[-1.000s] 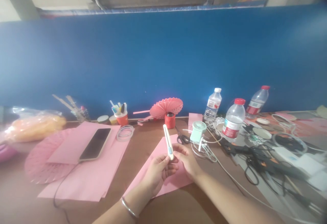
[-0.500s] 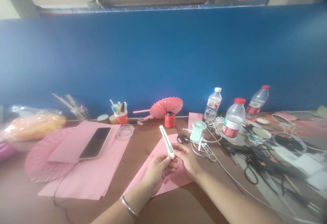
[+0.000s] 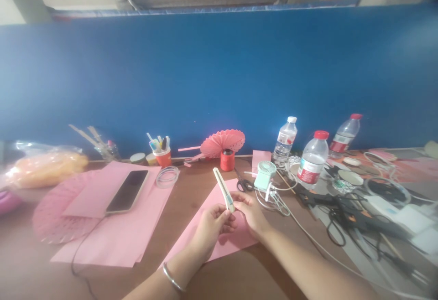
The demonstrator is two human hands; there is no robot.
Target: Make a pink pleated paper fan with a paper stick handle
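A slim white utility knife (image 3: 223, 188) points up and away from me, its lower end between my two hands. My left hand (image 3: 215, 225) pinches that end with thumb and fingers closed. From the other side my right hand (image 3: 249, 213) grips the same end, thumb and forefinger against the body. Whether any blade sticks out is too blurred to tell. Under both hands a sheet of pink paper (image 3: 191, 234) lies flat on the brown table (image 3: 171, 281). Black-handled scissors (image 3: 245, 185) rest at the sheet's far right edge.
To the left a phone (image 3: 128, 192) lies on pink paper sheets (image 3: 112, 245). At the back stand a red cup of pens (image 3: 163, 157), a folded pink paper fan (image 3: 222, 142) and a red spool (image 3: 227, 161). A mint mini fan (image 3: 264, 177), bottles (image 3: 313, 161) and tangled cables fill the right.
The knife has turned slightly about its length in my fingers, so its side faces me differently. Both hands stay in nearly the same place.
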